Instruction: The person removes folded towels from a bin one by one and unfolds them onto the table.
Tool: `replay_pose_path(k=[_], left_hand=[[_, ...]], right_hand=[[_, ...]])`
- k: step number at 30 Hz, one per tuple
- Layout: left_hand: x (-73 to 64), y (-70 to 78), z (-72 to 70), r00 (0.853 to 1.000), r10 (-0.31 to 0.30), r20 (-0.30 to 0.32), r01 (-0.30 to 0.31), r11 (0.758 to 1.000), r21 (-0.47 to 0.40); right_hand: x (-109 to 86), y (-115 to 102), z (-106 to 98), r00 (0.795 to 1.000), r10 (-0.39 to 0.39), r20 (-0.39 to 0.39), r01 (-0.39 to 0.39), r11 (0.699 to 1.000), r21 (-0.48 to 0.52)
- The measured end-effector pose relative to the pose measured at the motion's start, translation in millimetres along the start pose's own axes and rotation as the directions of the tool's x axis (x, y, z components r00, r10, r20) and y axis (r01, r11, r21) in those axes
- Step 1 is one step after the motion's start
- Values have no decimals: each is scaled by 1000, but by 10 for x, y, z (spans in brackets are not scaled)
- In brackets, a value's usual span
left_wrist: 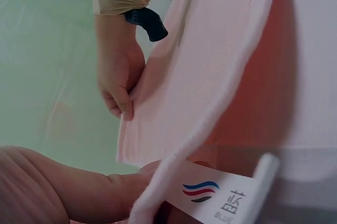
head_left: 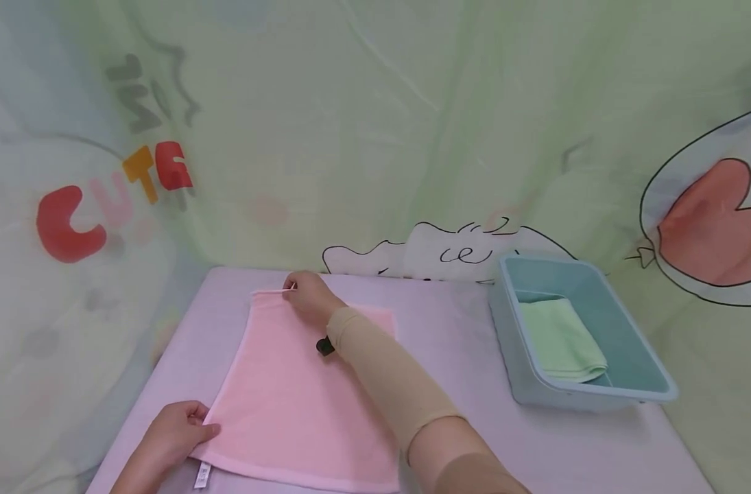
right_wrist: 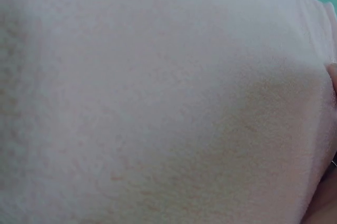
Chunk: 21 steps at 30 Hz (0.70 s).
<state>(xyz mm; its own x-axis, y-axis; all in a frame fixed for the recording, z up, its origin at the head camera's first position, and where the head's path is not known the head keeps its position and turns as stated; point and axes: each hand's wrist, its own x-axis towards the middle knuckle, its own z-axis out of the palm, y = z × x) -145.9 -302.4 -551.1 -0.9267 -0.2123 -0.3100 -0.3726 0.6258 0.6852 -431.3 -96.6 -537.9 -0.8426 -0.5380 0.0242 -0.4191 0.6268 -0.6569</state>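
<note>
A pink towel [head_left: 289, 398] lies spread out on the pale table, its far edge lifted a little. My right hand [head_left: 310, 297] pinches that far edge left of its middle, the arm reaching across the cloth. At the near left corner my left hand [head_left: 176, 433] pinches the towel's edge between thumb and fingers. A white label [left_wrist: 216, 192] with a blue and red logo sticks out beside the left thumb. In the right wrist view the towel [right_wrist: 158, 87] fills nearly everything, and only a bit of the right hand shows at the right edge.
A light blue plastic basin [head_left: 625, 329] stands on the right of the table [head_left: 449, 343], with a folded green towel [head_left: 563, 339] inside. Behind the table hangs a pale green printed curtain [head_left: 326, 137], which continues along the left side.
</note>
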Motion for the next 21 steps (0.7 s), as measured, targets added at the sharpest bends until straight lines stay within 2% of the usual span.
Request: replay_pose_path(k=[2, 9, 16, 21], left_hand=[[5, -31, -30, 1000, -16, 3, 16, 1000, 21], [10, -187, -185, 1000, -12, -20, 14, 994, 105], [-13, -277, -309, 997, -53, -64, 62, 989, 133], [-41, -339, -373, 992, -83, -94, 97, 983, 156]], right_hand=[[28, -40, 38, 1000, -4, 2, 4, 1000, -9], [193, -203, 182, 1000, -14, -7, 14, 999, -45], [270, -396, 244, 999, -34, -19, 33, 999, -20], [378, -460, 388, 999, -30, -20, 29, 999, -16]])
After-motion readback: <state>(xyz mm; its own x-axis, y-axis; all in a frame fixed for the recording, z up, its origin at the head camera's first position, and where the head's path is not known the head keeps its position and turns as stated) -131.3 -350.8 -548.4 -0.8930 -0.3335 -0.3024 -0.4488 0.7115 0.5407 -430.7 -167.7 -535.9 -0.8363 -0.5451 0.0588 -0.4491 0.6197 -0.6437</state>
